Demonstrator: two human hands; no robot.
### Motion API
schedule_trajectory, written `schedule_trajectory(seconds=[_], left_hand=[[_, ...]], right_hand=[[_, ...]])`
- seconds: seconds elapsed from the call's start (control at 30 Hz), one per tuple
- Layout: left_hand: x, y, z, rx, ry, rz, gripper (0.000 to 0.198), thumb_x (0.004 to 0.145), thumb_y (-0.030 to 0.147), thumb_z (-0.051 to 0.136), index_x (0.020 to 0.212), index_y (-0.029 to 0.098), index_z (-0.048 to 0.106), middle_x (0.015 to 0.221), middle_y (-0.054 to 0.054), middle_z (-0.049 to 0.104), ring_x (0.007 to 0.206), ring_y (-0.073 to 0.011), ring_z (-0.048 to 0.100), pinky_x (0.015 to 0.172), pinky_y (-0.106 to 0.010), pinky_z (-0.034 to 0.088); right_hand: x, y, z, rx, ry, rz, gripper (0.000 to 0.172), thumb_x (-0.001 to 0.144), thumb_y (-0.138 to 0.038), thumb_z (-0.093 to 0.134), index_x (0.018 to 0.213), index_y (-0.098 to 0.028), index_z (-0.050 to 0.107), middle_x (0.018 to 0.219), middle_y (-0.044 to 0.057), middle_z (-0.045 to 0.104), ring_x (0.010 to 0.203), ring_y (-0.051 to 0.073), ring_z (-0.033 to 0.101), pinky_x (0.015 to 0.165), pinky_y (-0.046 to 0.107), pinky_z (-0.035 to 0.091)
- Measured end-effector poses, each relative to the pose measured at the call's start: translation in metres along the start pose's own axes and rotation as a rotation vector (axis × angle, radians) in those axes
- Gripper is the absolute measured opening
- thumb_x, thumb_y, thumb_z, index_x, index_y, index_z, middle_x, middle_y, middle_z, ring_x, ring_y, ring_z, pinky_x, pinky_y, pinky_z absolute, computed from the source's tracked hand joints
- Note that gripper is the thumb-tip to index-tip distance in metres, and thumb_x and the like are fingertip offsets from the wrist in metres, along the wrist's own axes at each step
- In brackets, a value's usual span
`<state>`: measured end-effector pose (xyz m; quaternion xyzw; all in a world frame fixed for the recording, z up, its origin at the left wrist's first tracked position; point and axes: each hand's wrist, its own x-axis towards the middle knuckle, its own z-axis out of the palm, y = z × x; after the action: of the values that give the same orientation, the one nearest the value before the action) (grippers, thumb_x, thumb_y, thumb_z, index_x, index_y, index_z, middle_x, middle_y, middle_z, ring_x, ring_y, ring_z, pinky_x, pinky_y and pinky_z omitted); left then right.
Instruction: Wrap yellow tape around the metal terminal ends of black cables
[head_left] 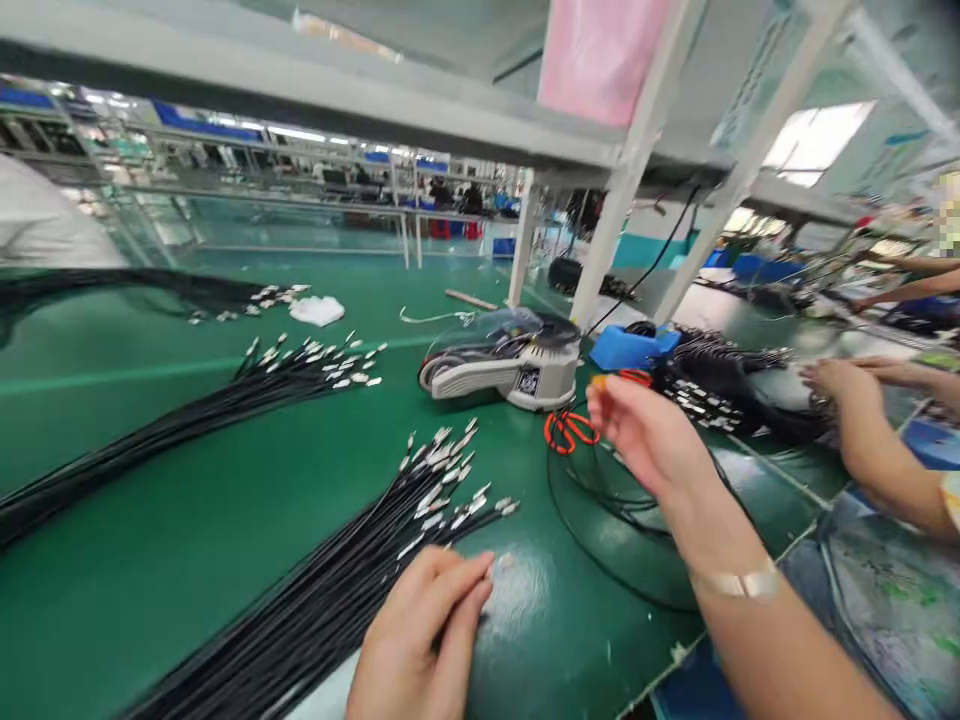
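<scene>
My left hand [420, 640] rests low on the green bench, its fingers pressed together against the near bundle of black wires [330, 590] with white metal terminals. Whether a wire is pinched between them is hidden. My right hand [645, 435] hovers in the air to the right, fingers stretched out and apart, holding nothing. It is just in front of red-handled scissors [568, 430] and close to a grey tape dispenser [510, 365]. A thin loop of black cable [600, 520] lies under that hand.
A second wire bundle [225, 400] fans out at the left, and a third lies further back. A blue box [630, 348] and a heap of black wires [720, 385] sit at the right. A co-worker's hand [844, 385] reaches there. White frame posts stand behind.
</scene>
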<state>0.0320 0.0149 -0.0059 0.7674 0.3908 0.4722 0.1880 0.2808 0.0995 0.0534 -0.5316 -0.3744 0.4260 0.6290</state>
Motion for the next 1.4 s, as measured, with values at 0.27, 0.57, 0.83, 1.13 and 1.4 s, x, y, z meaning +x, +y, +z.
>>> schedule_trajectory(seconds=[0.27,0.57,0.83,1.13,1.4], left_hand=[[-0.003,0.013,0.007,0.014,0.031,-0.131,0.017,0.084,0.012,0.056,0.096,0.022,0.064,0.077,0.002,0.06,0.066,-0.0089,0.06,0.057,-0.017,0.05],[-0.008,0.015,0.006,0.024,0.085,-0.097,0.012,0.086,0.011,0.055,0.092,0.021,0.058,0.078,0.001,0.059,0.069,-0.0105,0.058,0.06,-0.021,0.049],[-0.006,0.016,0.003,0.015,0.104,0.058,0.02,0.085,0.002,0.051,0.088,0.021,0.057,0.076,0.002,0.056,0.067,-0.0082,0.057,0.059,-0.019,0.048],[-0.003,0.019,-0.001,0.031,0.122,0.149,0.028,0.083,-0.001,0.049,0.094,0.021,0.061,0.079,0.002,0.057,0.067,-0.0064,0.061,0.059,-0.017,0.052],[-0.002,0.019,-0.002,0.071,0.133,0.175,0.028,0.085,0.002,0.049,0.098,0.022,0.062,0.078,0.001,0.057,0.065,-0.0072,0.06,0.056,-0.017,0.052]], right_hand=[[-0.194,0.101,0.041,0.337,-0.077,0.197,0.032,0.075,-0.042,0.072,0.104,-0.028,0.073,0.111,0.008,0.071,0.097,0.025,0.067,0.089,0.039,0.053],[-0.2,0.098,0.057,0.277,-0.085,0.078,0.034,0.085,-0.036,0.062,0.118,-0.028,0.065,0.128,0.008,0.061,0.113,0.029,0.06,0.098,0.044,0.049],[-0.201,0.093,0.058,0.173,-0.1,0.011,0.033,0.087,-0.029,0.059,0.119,-0.028,0.065,0.13,0.007,0.059,0.115,0.029,0.059,0.096,0.042,0.052],[-0.202,0.086,0.061,0.156,-0.111,0.018,0.033,0.087,-0.029,0.058,0.119,-0.027,0.065,0.13,0.007,0.059,0.115,0.028,0.059,0.098,0.042,0.05],[-0.202,0.086,0.062,0.139,-0.113,0.005,0.033,0.087,-0.029,0.057,0.12,-0.027,0.064,0.13,0.007,0.059,0.114,0.028,0.059,0.098,0.042,0.05]])
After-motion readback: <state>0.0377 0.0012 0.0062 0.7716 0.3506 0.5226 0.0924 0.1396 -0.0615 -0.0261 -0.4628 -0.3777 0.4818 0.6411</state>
